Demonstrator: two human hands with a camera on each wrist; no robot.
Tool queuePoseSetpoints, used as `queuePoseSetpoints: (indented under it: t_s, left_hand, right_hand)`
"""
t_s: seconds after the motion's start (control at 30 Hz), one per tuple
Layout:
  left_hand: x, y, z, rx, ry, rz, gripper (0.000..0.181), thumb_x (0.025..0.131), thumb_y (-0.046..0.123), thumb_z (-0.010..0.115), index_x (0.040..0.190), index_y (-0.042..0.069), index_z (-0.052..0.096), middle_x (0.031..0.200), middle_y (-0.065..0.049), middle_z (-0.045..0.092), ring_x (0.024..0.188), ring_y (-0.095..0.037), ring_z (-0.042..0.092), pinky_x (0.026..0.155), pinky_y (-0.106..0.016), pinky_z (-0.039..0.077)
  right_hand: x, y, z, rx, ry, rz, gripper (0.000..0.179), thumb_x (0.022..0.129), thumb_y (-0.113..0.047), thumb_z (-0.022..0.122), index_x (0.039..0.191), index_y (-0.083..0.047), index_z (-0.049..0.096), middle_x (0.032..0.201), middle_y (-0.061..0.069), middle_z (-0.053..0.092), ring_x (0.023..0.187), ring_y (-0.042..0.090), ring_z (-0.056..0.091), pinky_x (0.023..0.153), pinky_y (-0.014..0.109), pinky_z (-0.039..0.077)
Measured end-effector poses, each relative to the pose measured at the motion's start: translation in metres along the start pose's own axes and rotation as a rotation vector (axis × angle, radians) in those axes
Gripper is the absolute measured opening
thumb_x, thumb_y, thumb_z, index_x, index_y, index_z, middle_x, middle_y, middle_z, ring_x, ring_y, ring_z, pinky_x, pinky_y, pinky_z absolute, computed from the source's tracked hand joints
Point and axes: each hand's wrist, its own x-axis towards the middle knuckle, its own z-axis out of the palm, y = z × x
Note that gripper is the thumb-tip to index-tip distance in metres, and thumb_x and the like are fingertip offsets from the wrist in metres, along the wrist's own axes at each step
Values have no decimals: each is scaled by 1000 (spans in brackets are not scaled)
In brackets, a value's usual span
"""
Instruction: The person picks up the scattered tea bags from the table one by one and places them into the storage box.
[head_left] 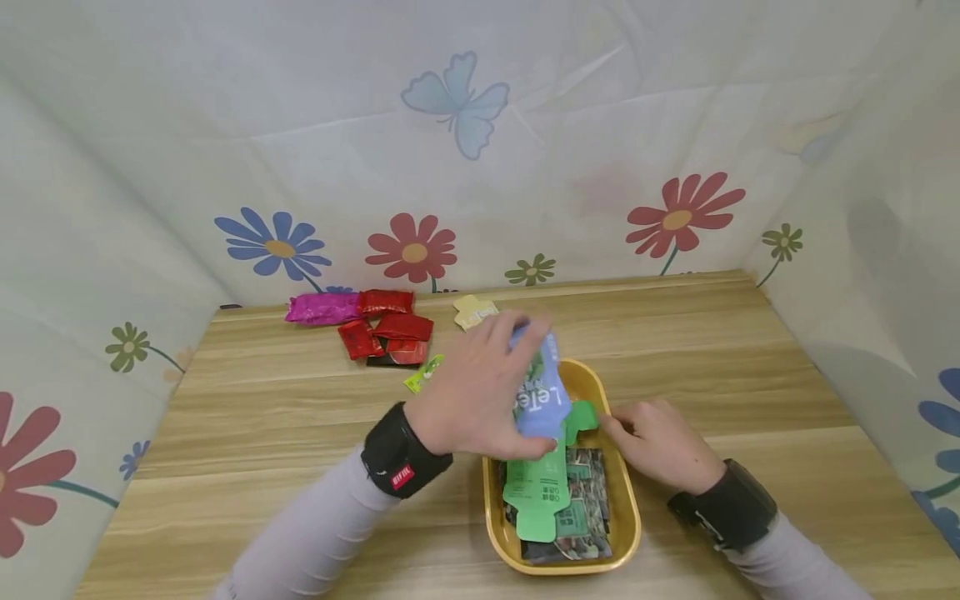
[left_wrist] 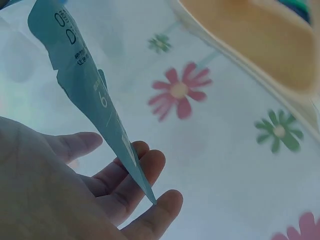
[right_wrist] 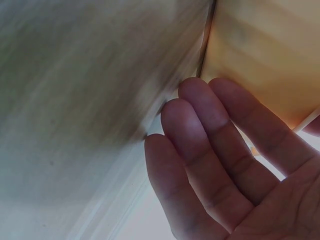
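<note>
At left in the head view, a magenta packet [head_left: 326,308] and red packets [head_left: 403,327] lie on the wood-grain surface [head_left: 285,425]. Centrally, the left hand [head_left: 472,383] pinches a blue "LeTe…" carton [head_left: 543,398] above the yellow basket [head_left: 573,570], partly hiding a green carton [head_left: 536,492]; only the left wrist view shows the blue one edge-on. Rightward, the right hand [head_left: 660,437] holds the basket's rim; its wrist view alone reveals four fingers outside, the thumb mostly cut off. Flower-printed cloth [head_left: 562,167] encloses everything.
</note>
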Motion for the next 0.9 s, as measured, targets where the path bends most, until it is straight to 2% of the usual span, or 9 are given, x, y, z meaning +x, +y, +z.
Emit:
queuePoseSetpoints:
  t_s: [0.1, 0.2, 0.43, 0.47, 0.53, 0.6, 0.67, 0.77, 0.9]
  left_hand:
    - [-3, 20, 3, -35, -15, 51, 124, 57, 82, 60, 156, 13, 30, 136, -10, 44, 111, -19, 46, 94, -32, 42]
    - [-6, 35, 5, -55, -46, 75, 126, 59, 84, 59, 158, 15, 25, 138, -9, 43, 116, -19, 44, 103, -35, 38]
    - [-13, 47, 3, -47, -88, 87, 131, 59, 90, 53, 162, 18, 15, 146, -9, 38, 128, -20, 39, 111, -40, 31]
    - [-15, 48, 3, -52, -113, 92, 135, 58, 92, 52, 163, 18, 11, 152, -12, 34, 135, -23, 37, 113, -43, 29]
    - [-20, 49, 3, -71, -188, 102, 141, 56, 96, 50, 164, 19, 1, 164, -16, 15, 147, -29, 24, 116, -50, 23]
    - [-25, 49, 3, -87, -262, 106, 146, 52, 99, 48, 162, 21, -9, 167, -14, -7, 152, -33, 7, 117, -56, 16]
    - [-28, 46, 3, -92, -309, 95, 147, 51, 100, 46, 161, 23, -14, 164, -8, -22, 152, -32, -5, 117, -59, 12]
    - [-31, 38, 2, -79, -308, 52, 145, 51, 102, 42, 160, 24, -14, 164, -6, -24, 152, -30, -10, 119, -54, 7]
    - [-30, 17, 2, -82, -258, -39, 141, 55, 102, 39, 161, 25, -11, 166, -4, -18, 152, -26, -11, 119, -51, 7]
  right_hand:
    - [1, 1, 0, 8, 1, -5, 40, 101, -34, 50, 61, -25, 52, 54, -13, 37, 47, 4, 37, 46, 24, 31]
    - [1, 1, 0, 16, 0, -9, 41, 101, -34, 49, 61, -25, 51, 53, -14, 36, 46, 4, 35, 45, 23, 30]
    - [0, 0, 1, 32, 0, -1, 40, 101, -33, 49, 62, -26, 53, 53, -14, 36, 46, 3, 35, 45, 23, 29]
    - [0, 0, 1, 33, -2, 1, 40, 101, -33, 49, 62, -26, 53, 53, -14, 36, 46, 3, 35, 45, 23, 30]
    - [0, 0, 1, 31, -6, 5, 41, 101, -34, 49, 62, -25, 53, 53, -14, 36, 46, 4, 35, 45, 23, 30]
    - [0, 0, 1, 27, -5, 3, 40, 101, -34, 50, 61, -25, 53, 53, -13, 37, 46, 4, 35, 46, 23, 30]
    - [0, -1, 1, 25, 0, -2, 40, 100, -33, 51, 61, -25, 52, 54, -13, 37, 46, 4, 36, 46, 23, 31]
    - [0, 0, 1, 18, 11, -7, 39, 100, -33, 52, 62, -25, 52, 54, -13, 38, 48, 4, 37, 46, 24, 31]
    - [0, 1, 2, 7, 18, -7, 41, 100, -35, 52, 60, -26, 50, 55, -13, 38, 49, 4, 37, 47, 24, 32]
